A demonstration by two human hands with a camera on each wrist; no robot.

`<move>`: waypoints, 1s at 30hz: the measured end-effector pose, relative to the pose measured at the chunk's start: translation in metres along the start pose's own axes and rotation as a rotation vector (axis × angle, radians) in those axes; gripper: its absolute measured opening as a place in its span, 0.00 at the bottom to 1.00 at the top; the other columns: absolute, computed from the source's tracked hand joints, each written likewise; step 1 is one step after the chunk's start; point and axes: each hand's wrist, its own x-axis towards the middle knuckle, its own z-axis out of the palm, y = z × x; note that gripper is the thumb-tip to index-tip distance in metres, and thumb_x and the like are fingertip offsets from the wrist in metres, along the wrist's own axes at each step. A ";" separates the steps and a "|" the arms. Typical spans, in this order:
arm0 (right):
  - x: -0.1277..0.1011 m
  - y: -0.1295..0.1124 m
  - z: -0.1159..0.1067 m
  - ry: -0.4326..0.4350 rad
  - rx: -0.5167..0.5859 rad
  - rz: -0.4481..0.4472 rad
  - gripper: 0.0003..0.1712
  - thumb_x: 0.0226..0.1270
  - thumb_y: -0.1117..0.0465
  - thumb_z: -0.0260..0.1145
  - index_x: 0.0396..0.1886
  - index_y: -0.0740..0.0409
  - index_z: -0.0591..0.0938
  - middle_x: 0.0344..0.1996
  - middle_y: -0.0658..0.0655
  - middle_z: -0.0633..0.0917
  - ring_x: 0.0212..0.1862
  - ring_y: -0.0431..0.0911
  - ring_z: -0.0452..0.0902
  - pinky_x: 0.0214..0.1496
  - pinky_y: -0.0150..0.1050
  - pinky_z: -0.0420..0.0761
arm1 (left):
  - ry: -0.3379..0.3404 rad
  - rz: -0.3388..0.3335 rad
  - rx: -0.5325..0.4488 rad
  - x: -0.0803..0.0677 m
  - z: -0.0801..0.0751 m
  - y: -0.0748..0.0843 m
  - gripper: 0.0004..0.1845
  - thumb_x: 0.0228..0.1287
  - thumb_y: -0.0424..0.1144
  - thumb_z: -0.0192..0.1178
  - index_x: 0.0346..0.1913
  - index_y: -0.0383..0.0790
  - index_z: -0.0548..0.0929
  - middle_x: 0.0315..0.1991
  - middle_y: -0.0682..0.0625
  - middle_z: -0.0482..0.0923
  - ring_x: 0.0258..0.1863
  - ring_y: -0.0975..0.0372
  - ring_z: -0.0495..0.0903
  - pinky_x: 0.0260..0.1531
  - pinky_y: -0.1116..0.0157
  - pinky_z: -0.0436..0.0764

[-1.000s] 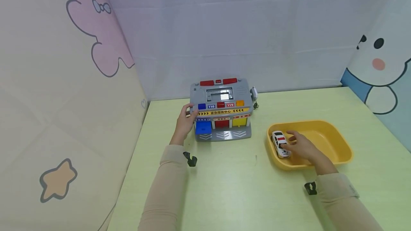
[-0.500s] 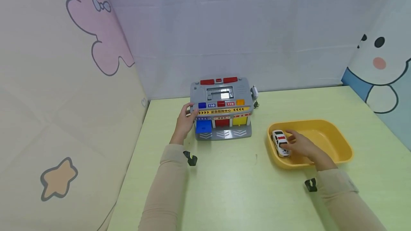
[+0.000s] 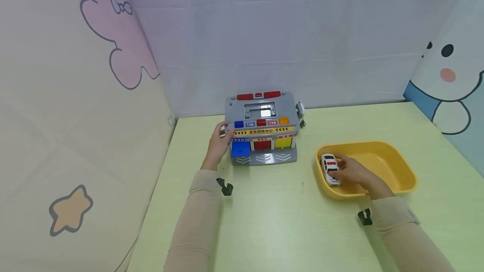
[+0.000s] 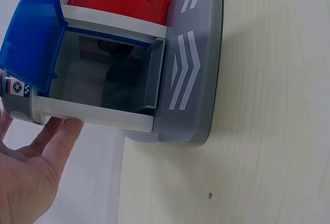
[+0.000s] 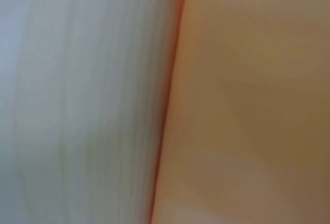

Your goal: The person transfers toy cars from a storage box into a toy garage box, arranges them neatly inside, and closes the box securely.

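Note:
A grey toy garage with a blue, a red and a yellow door stands at the back of the table. My left hand grips its left front corner; in the left wrist view, fingers touch the side wall. The blue door is swung up, baring the compartment behind it. My right hand pinches a white toy car with a red stripe, inside the yellow tray at the left end. The right wrist view is blurred, filled by the tray wall and tabletop.
Light green tabletop lies between garage and tray. A white piece with a dark coiled cord hangs at the garage's right side. Printed cloth walls enclose the table at the back and sides.
The right hand's fingers and thumb have closed in on the toy car, which has shifted slightly in the tray. The left hand stays on the garage corner.

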 end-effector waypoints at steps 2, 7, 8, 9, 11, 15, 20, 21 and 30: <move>0.000 0.000 0.000 -0.015 0.016 0.002 0.47 0.57 0.52 0.66 0.63 0.75 0.53 0.47 0.73 0.70 0.44 0.57 0.69 0.46 0.47 0.69 | 0.003 -0.005 0.000 0.001 0.000 0.000 0.27 0.58 0.61 0.51 0.60 0.61 0.64 0.56 0.46 0.66 0.51 0.57 0.70 0.46 0.59 0.73; 0.002 -0.002 -0.002 -0.049 0.036 0.019 0.46 0.57 0.52 0.66 0.63 0.73 0.54 0.47 0.71 0.71 0.44 0.55 0.69 0.46 0.47 0.70 | 0.011 -0.021 0.003 0.001 0.001 -0.001 0.27 0.58 0.61 0.51 0.60 0.61 0.64 0.57 0.46 0.65 0.52 0.56 0.70 0.46 0.59 0.73; 0.002 -0.002 -0.002 -0.055 0.034 0.024 0.46 0.57 0.52 0.66 0.64 0.73 0.54 0.47 0.71 0.71 0.44 0.55 0.69 0.46 0.47 0.70 | 0.012 -0.023 0.003 0.001 0.001 -0.001 0.27 0.58 0.61 0.51 0.60 0.61 0.64 0.57 0.46 0.65 0.52 0.56 0.70 0.46 0.59 0.73; 0.002 -0.002 -0.002 -0.060 0.033 0.029 0.46 0.57 0.52 0.66 0.64 0.73 0.54 0.48 0.70 0.71 0.44 0.55 0.69 0.47 0.48 0.70 | 0.013 -0.024 0.003 0.001 0.001 0.000 0.27 0.58 0.61 0.51 0.60 0.61 0.64 0.57 0.46 0.65 0.52 0.56 0.70 0.46 0.59 0.73; 0.002 -0.002 -0.003 -0.063 0.036 0.038 0.46 0.56 0.52 0.66 0.64 0.72 0.54 0.48 0.70 0.71 0.45 0.56 0.69 0.47 0.48 0.70 | 0.015 -0.023 0.003 0.001 0.001 0.000 0.27 0.58 0.61 0.51 0.60 0.61 0.64 0.57 0.46 0.65 0.52 0.56 0.70 0.46 0.59 0.73; 0.003 -0.002 -0.003 -0.066 0.059 0.043 0.45 0.57 0.53 0.66 0.63 0.72 0.54 0.49 0.70 0.70 0.46 0.56 0.68 0.48 0.48 0.69 | 0.015 -0.017 -0.003 0.001 0.002 -0.001 0.27 0.59 0.60 0.52 0.60 0.61 0.64 0.56 0.46 0.65 0.52 0.56 0.70 0.46 0.59 0.73; 0.004 0.001 -0.001 -0.062 0.064 0.053 0.46 0.56 0.53 0.66 0.64 0.72 0.53 0.51 0.72 0.68 0.47 0.57 0.67 0.49 0.49 0.68 | 0.012 -0.022 -0.004 0.000 0.002 0.000 0.27 0.58 0.61 0.51 0.61 0.61 0.63 0.57 0.46 0.65 0.52 0.56 0.70 0.47 0.59 0.73; 0.004 0.001 -0.001 -0.060 0.058 0.055 0.46 0.56 0.53 0.66 0.64 0.72 0.53 0.51 0.73 0.68 0.47 0.58 0.66 0.49 0.50 0.67 | 0.013 -0.024 -0.002 0.000 0.002 0.000 0.27 0.58 0.61 0.51 0.61 0.61 0.63 0.57 0.46 0.65 0.52 0.56 0.70 0.47 0.59 0.73; 0.005 -0.001 0.002 -0.078 0.014 0.016 0.44 0.54 0.54 0.67 0.63 0.69 0.56 0.47 0.69 0.71 0.44 0.55 0.68 0.46 0.46 0.69 | 0.018 -0.031 -0.001 0.000 0.002 0.000 0.26 0.59 0.60 0.51 0.60 0.61 0.64 0.57 0.46 0.65 0.52 0.56 0.70 0.47 0.59 0.73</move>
